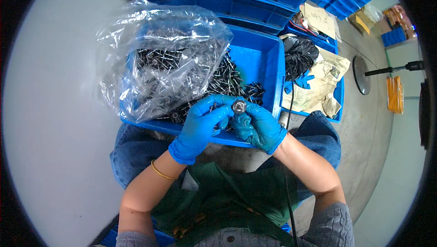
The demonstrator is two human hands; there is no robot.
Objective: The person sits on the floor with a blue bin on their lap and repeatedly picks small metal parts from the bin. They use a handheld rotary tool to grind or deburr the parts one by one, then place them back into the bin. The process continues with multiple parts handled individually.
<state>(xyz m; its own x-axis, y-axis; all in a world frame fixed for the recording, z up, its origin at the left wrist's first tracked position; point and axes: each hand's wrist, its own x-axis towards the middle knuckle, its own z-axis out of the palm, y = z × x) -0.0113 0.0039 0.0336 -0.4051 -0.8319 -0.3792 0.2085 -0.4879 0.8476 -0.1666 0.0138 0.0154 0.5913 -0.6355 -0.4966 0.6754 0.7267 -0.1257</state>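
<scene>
Both my hands wear blue gloves and meet above the near rim of a blue plastic crate (271, 60). Between their fingertips sits a small round metal part (239, 106), its ringed end turned up toward me. My right hand (260, 126) grips it with thumb and fingers; its glove looks darker and stained. Fingers curled, my left hand (202, 118) touches the part's left side. The rest of the part is hidden by the gloves. Many dark, slender metal parts (225, 76) lie heaped in the crate below, partly under a clear plastic bag (168, 71).
More blue crates (218, 3) are stacked behind. To the right, another blue crate holds brown paper (327, 71), a black plastic bag (300, 55) and a blue glove (300, 81). A black cable (289, 192) hangs along my right side. A round stand base (362, 74) rests on the floor.
</scene>
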